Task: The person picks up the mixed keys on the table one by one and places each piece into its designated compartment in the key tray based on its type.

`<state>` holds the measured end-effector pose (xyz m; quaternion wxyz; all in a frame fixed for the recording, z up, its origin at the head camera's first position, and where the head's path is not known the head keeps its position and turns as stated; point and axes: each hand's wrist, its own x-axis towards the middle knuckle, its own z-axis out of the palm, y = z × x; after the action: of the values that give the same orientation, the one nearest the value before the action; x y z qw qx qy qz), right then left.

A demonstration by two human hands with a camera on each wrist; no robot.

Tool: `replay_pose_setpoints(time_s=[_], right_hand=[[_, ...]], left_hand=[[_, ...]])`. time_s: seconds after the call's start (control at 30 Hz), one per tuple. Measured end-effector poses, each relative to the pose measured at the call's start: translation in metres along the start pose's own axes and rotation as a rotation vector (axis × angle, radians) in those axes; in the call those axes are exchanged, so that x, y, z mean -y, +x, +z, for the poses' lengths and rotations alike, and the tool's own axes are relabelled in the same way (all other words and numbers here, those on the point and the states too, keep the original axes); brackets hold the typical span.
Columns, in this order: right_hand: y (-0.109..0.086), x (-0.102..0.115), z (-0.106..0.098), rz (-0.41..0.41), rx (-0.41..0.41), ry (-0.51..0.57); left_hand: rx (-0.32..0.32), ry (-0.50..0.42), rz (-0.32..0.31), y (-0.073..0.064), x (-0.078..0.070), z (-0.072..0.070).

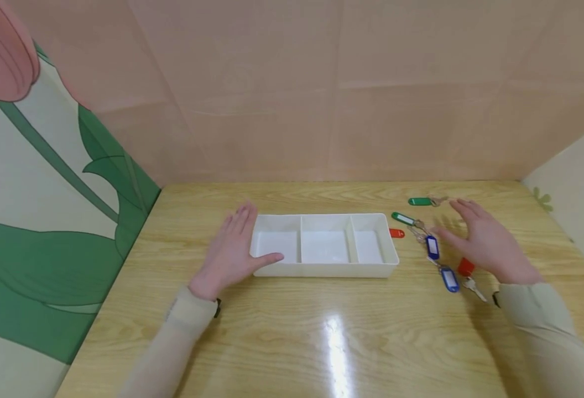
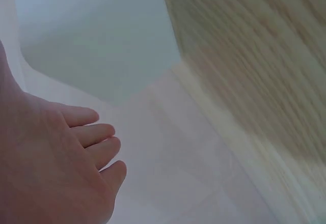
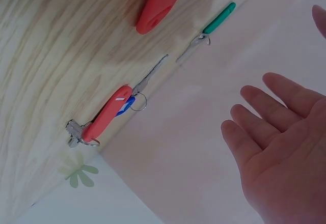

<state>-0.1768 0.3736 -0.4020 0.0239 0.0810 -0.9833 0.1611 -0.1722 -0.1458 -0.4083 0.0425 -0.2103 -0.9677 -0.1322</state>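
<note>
A white tray (image 1: 325,270) with three compartments lies on the wooden table. Over its left end is my left hand (image 1: 234,249), fingers straight and thumb spread, holding nothing. My right hand (image 1: 491,246) hovers above several tagged keys at the right, fingers extended and palm bare in the right wrist view. Around it lie a green key tag (image 1: 419,202) at the back, another green key tag (image 1: 403,219), a blue key tag (image 1: 432,247), a second blue key tag (image 1: 449,279), and a red key tag (image 1: 466,267) beside a key (image 1: 475,288), partly under the hand.
Another red key tag (image 1: 396,233) lies against the tray's right end. A pinkish-beige wall (image 1: 322,110) rises behind the table (image 1: 282,331). A panel with painted leaves (image 1: 38,265) borders the left side, and a pale wall (image 1: 580,182) the right.
</note>
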Motion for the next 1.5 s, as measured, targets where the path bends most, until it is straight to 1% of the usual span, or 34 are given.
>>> replay_pose_setpoints(time_s=[0.3,0.4,0.57,0.67,0.83,1.07,1.37,1.5], right_hand=[[0.001,0.003,-0.005,0.004,-0.003,0.020],[0.005,0.007,-0.007,0.015,-0.003,0.013],[0.014,0.012,-0.009,0.040,0.011,0.005],[0.021,0.012,-0.010,0.034,0.017,0.005],[0.032,0.009,-0.010,0.015,0.023,0.013],[0.046,0.002,-0.008,-0.019,0.010,0.012],[0.064,-0.007,-0.006,-0.003,0.040,0.047],[0.071,-0.008,-0.005,0.024,0.064,0.049]], left_hand=[[0.061,0.010,-0.025,-0.002,-0.002,0.010],[0.062,0.006,-0.034,-0.002,-0.003,0.012],[0.045,0.000,-0.042,-0.002,-0.004,0.012],[0.039,0.000,-0.049,-0.002,-0.005,0.012],[0.040,-0.002,-0.060,-0.003,-0.005,0.013],[0.040,-0.008,-0.069,-0.003,-0.006,0.015],[0.055,0.002,-0.083,-0.003,-0.007,0.014],[0.056,0.004,-0.083,-0.003,-0.007,0.015]])
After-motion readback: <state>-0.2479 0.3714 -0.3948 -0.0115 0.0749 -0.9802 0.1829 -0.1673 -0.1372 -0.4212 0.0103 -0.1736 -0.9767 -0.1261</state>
